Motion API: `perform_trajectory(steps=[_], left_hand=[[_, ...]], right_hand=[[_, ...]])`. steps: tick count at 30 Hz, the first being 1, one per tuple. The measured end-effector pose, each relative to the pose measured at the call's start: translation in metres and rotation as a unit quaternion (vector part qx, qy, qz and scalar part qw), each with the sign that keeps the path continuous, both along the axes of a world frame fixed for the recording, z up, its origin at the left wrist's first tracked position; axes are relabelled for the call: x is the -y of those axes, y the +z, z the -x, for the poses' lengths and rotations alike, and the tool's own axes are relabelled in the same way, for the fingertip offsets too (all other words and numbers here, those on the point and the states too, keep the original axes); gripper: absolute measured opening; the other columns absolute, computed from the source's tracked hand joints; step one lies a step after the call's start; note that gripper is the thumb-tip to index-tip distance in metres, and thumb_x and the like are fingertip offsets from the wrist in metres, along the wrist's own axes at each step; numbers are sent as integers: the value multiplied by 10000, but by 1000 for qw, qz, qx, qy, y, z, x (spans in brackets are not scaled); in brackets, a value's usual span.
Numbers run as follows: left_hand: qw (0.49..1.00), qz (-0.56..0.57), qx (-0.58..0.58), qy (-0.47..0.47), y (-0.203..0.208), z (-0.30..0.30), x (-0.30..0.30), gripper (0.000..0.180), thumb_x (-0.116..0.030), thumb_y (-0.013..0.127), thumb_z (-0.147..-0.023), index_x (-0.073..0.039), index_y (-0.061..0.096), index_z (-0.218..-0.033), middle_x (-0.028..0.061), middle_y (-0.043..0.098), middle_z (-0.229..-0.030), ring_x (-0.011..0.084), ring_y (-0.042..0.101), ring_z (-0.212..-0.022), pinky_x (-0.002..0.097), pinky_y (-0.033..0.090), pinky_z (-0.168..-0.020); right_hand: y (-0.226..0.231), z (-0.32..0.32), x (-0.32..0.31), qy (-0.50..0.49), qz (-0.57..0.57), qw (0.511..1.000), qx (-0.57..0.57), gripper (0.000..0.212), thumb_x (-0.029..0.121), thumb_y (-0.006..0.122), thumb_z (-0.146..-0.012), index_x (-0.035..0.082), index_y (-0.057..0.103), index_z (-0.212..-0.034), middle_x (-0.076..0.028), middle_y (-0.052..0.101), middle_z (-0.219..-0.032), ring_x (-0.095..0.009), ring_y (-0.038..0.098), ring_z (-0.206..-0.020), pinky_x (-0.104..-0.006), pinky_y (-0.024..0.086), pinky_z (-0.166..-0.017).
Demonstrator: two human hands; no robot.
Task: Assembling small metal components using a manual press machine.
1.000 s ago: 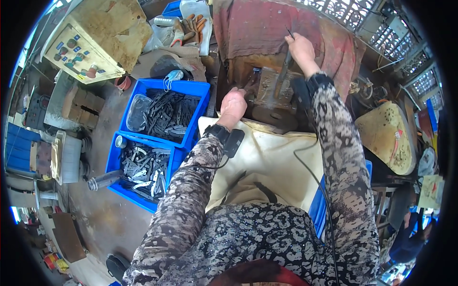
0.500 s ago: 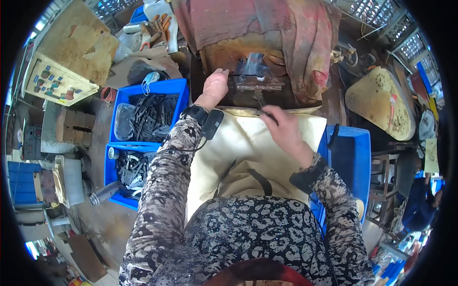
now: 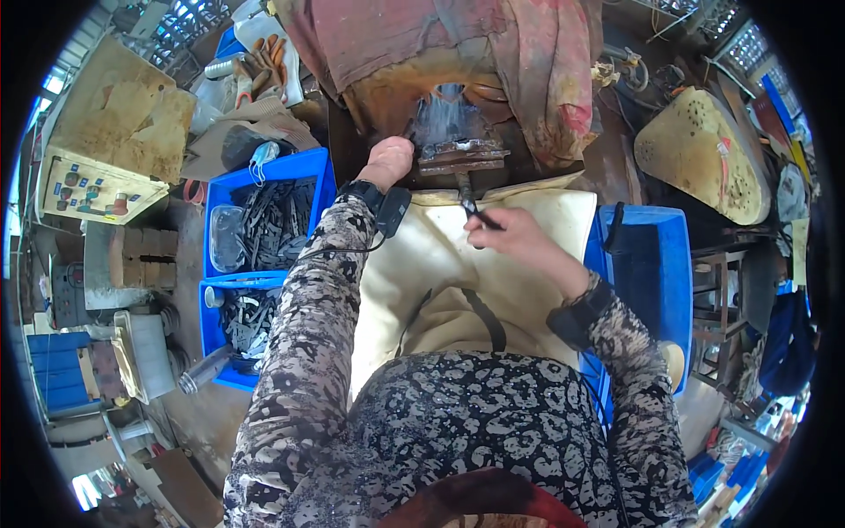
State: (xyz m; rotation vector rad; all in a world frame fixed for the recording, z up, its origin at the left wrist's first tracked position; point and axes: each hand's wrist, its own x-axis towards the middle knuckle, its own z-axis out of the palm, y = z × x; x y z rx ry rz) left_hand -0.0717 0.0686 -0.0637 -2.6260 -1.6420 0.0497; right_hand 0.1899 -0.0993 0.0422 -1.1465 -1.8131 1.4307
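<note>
My right hand (image 3: 519, 238) is closed around a dark, narrow-handled tool (image 3: 467, 195), whose far end reaches the front of a rusty metal fixture (image 3: 462, 157). The tool's exact kind does not show. Just left of that fixture, my left hand (image 3: 390, 160) is curled closed with its knuckles up; whatever it grips is hidden. Whitish liquid (image 3: 449, 119) sprays or runs down behind the fixture, inside a rust-stained opening under a reddish draped cloth (image 3: 440, 40). A cream apron sheet (image 3: 422, 238) stretches from my lap to the fixture's front edge.
To my left stand two blue bins, one with dark flat metal strips (image 3: 275, 224), the other with greyer strips (image 3: 251, 319). A blue bin (image 3: 651, 290) sits at my right. A control box with knobs (image 3: 97, 194) is far left; a stained cream board (image 3: 700, 158) is far right.
My right hand has shifted slightly nearer me, with the tool in it. The liquid behind the fixture spreads wider. The whole view has shifted a little; my left hand stays beside the fixture.
</note>
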Motion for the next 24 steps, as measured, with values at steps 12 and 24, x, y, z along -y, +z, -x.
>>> perform_trajectory(steps=[12, 24], left_hand=[[975, 96, 118, 162, 44, -2, 18, 197, -199, 572, -827, -80, 726, -862, 172, 683, -926, 336, 652, -922, 425, 520, -834], [959, -104, 262, 35, 107, -65, 93, 198, -204, 618, -819, -47, 629, -699, 148, 635, -744, 347, 628, -721, 445, 510, -654]], right_hand=[[6, 3, -71, -214, 242, 892, -315, 254, 49, 543, -906, -9, 520, -1153, -108, 614, -868, -217, 612, -738, -347, 515, -663], [-11, 61, -106, -208, 200, 813, -505, 190, -14, 569, -898, 2, 487, -1069, -170, 614, -987, -302, 627, -983, -409, 517, -851]])
